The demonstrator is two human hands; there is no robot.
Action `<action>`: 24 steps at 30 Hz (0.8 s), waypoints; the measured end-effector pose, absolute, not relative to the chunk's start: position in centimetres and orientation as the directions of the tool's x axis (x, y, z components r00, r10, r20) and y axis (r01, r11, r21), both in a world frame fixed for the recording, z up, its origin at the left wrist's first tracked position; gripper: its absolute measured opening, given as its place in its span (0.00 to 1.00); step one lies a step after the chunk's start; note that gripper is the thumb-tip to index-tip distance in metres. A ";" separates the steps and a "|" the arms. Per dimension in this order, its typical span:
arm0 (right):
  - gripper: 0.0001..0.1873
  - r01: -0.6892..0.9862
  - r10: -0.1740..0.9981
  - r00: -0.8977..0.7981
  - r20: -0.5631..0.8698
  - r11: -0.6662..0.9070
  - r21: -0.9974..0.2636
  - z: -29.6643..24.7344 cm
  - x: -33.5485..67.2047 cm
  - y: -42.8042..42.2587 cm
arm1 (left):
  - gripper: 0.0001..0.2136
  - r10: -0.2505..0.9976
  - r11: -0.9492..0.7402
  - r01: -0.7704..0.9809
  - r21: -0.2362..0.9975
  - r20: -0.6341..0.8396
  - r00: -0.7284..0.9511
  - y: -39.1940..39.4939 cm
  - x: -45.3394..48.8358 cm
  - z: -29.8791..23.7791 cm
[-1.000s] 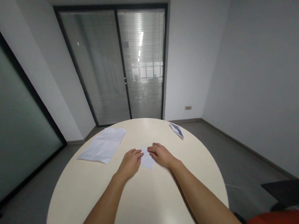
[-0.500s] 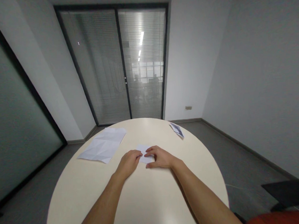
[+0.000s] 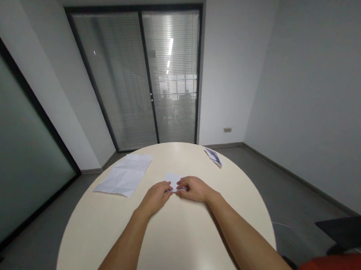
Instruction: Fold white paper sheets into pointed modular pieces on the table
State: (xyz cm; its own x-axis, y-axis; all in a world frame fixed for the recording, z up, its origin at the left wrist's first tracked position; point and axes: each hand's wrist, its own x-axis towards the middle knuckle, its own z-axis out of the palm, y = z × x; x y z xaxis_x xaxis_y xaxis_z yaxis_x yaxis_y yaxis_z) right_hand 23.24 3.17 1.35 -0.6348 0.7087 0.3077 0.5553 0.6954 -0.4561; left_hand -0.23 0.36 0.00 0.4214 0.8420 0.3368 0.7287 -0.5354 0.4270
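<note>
Paper (image 3: 172, 178) smaller between left hand (image 3: 155, 198), right hand (image 3: 196, 189)

- Three papers on the table: one small folded paper (image 3: 173, 179) at the fingertips, one creased sheet (image 3: 124, 175) on the left, one printed slip (image 3: 213, 156) at the far right edge.
- Two hands: left hand (image 3: 156, 196), right hand (image 3: 193, 188).
- One round table (image 3: 181, 241).
- One door (image 3: 128, 85) with two glass panels.
- One wall socket (image 3: 227, 129).
</note>
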 end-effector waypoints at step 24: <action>0.17 0.649 0.773 -0.564 0.291 0.632 -0.422 1.3 23.6 3.8 | 0.12 0.889 -0.449 0.729 0.516 0.334 0.312 0.3 0.0 0.9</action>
